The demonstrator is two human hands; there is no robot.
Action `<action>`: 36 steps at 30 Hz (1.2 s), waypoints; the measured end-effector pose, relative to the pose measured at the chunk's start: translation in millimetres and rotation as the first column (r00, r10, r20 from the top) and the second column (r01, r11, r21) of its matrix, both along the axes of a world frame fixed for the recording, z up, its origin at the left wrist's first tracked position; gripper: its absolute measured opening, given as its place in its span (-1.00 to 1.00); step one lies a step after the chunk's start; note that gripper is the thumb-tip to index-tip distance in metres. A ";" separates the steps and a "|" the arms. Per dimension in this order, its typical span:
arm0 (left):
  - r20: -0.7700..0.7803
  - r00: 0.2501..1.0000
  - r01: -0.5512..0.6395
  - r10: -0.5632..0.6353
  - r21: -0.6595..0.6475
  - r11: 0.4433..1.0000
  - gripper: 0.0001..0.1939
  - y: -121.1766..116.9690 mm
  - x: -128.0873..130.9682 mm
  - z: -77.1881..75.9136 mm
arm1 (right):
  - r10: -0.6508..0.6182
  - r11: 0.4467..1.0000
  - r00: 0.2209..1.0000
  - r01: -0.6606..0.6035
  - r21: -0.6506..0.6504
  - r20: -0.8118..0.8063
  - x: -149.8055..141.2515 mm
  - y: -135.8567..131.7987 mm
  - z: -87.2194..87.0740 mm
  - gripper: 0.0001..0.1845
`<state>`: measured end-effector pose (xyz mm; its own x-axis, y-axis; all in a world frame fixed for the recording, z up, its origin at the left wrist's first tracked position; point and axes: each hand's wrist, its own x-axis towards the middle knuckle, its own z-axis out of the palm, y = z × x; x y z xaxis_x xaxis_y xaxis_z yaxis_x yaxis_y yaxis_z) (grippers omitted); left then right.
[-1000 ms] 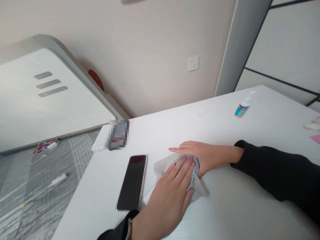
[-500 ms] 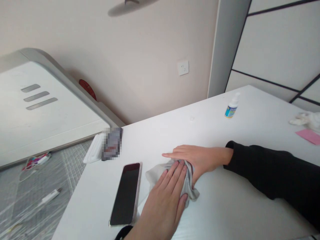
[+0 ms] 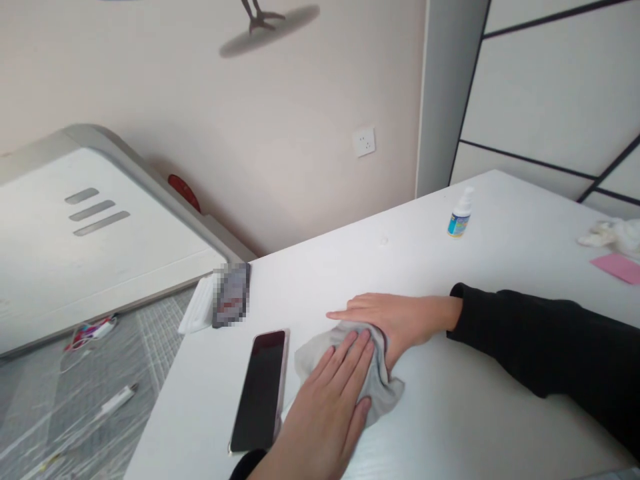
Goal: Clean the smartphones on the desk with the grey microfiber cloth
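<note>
A grey cloth [image 3: 310, 353] lies crumpled on the white table [image 3: 450, 413]. My left hand [image 3: 327, 400] rests flat on top of it, fingers stretched out and together. My right hand [image 3: 395, 319] lies just behind it, index finger pointing left, its other fingers tucked over the cloth's far edge. A black-screened phone [image 3: 260, 390] lies face up just left of the cloth, close to my left hand. Both sleeves are black.
A small spray bottle [image 3: 459, 215] stands at the table's back. A pink sheet [image 3: 617, 267] and a white wad [image 3: 613, 233] lie at the far right. A blurred item [image 3: 231, 293] and a white object [image 3: 197, 308] sit at the table's left corner. Cables lie on the floor [image 3: 90, 330].
The camera has tilted up and shifted a little. Both hands stay on the cloth, which has bunched slightly more under them; the phone has not moved.
</note>
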<state>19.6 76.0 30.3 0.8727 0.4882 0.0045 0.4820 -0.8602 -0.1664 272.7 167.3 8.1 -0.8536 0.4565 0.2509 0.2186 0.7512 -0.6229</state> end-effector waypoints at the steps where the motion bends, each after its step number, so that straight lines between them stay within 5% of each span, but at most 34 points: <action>1: 0.015 0.999 -0.030 0.030 0.031 0.999 -0.31 -5.9 -11.7 -4.4 | -0.005 1.000 1.000 0.005 -0.010 -0.011 -0.5 0.2 -0.1 0.27; 5: 0.034 0.994 -0.105 0.101 0.165 0.981 -0.30 -27.9 -51.0 -15.4 | 0.029 0.999 0.998 -0.031 -0.034 -0.057 -4.0 2.8 -1.9 0.31; 12: -0.011 1.000 -0.022 0.023 0.059 0.998 -0.32 -0.8 14.3 -1.8 | 0.000 1.000 1.000 -0.001 -0.024 -0.016 -1.5 -0.7 -1.0 0.29; 19: 0.025 0.993 -0.115 0.113 0.281 0.953 -0.27 -36.2 -53.4 -17.0 | 0.043 0.997 0.997 -0.046 -0.059 -0.064 -2.1 3.0 -3.7 0.30; 26: 0.020 0.997 -0.075 0.074 0.099 0.992 -0.32 -5.9 15.0 -8.0 | 0.011 1.000 1.000 -0.011 -0.027 0.009 1.5 -0.6 -1.3 0.33; 33: -0.070 0.997 0.040 -0.023 0.252 0.967 -0.34 -40.4 -54.9 -15.9 | 0.066 0.995 0.996 -0.070 -0.071 -0.064 -1.0 1.0 -0.2 0.26; 36: -0.098 0.995 0.028 -0.014 0.149 0.988 -0.34 -29.7 -37.9 -4.8 | 0.063 0.998 0.997 -0.065 -0.028 -0.046 -1.8 2.0 -0.6 0.22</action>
<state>-18.3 46.3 25.5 0.8827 0.4699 -0.0081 0.4397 -0.8317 -0.3391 271.0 169.2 7.5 -0.8694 0.4090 0.2773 0.1416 0.7439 -0.6532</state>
